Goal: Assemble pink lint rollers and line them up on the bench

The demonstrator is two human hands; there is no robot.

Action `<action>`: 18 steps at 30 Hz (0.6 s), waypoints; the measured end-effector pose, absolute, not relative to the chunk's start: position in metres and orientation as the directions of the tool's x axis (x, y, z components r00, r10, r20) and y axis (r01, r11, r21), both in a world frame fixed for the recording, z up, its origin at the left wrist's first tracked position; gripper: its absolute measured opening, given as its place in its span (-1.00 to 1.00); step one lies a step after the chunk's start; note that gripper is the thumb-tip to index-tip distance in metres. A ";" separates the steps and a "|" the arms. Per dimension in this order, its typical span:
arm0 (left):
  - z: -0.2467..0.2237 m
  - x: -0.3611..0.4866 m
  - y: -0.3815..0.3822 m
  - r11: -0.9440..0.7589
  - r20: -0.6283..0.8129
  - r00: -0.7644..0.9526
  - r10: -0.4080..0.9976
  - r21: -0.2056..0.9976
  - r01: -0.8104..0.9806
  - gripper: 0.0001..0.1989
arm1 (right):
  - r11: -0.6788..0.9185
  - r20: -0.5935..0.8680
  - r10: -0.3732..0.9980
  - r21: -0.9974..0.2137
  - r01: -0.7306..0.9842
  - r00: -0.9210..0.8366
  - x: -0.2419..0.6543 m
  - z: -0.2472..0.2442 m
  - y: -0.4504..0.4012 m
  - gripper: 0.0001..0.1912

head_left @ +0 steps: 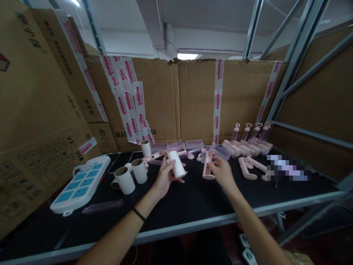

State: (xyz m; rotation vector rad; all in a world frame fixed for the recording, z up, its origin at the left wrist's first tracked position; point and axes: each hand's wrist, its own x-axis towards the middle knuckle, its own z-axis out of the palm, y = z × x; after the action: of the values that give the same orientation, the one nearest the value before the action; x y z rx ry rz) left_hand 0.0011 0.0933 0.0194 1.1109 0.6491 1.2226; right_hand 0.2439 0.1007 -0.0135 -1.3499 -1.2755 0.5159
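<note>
My left hand (164, 176) is closed around a white paper-like roll (178, 166), tilted, with its lower end towards me. In my right hand (223, 172) is a pale pink plastic holder (208, 166), long and hollow, gripped by its right side. The two pieces are apart, both above the black tabletop (190, 206). Left of my left hand stand several more rolls with brown cardboard cores, among them a front roll (126, 182) and a rear roll (145, 148). Pink curved parts (247, 169) lie to the right of my right hand.
Translucent purple trays (194, 144) line the back by the cardboard wall (197, 99). Several pink pieces with heart-shaped loops (241, 148) sit at the back right. A white power strip (82, 184) and a clear purplish strip (103, 207) lie left. A metal edge (198, 225) runs in front.
</note>
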 end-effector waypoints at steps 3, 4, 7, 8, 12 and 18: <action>0.020 0.002 0.092 -0.004 0.139 0.298 0.944 0.912 -0.410 -0.37 | 0.310 0.407 0.901 -0.845 0.436 0.149 0.214 -0.007 0.113 -0.74; 0.020 0.002 0.092 0.007 0.129 0.300 0.945 0.911 -0.413 -0.38 | 0.332 0.421 0.901 -0.826 0.456 0.107 0.206 -0.004 0.117 -0.75; 0.020 0.001 0.093 0.006 0.114 0.263 0.958 0.909 -0.417 -0.41 | 0.362 0.418 0.907 -0.834 0.416 0.047 0.184 0.004 0.129 -0.81; 0.020 0.001 0.093 0.001 0.111 0.242 0.964 0.908 -0.419 -0.43 | 0.360 0.405 0.913 -0.852 0.381 0.041 0.177 0.005 0.133 -0.83; 0.020 0.002 0.094 -0.012 0.113 0.202 0.973 0.896 -0.443 -0.47 | 0.340 0.350 0.937 -0.902 0.265 -0.008 0.156 0.006 0.146 -0.73; 0.020 0.001 0.096 -0.054 0.114 0.106 0.988 0.888 -0.457 -0.30 | 0.270 0.273 0.962 -0.959 0.082 0.026 0.149 0.001 0.152 -0.59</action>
State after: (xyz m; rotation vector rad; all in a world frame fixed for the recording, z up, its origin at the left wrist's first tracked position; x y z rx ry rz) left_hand 0.0005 0.0962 0.0203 0.9750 0.7243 1.3612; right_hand 0.1486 0.1522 0.0006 -1.0757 -1.3557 0.9397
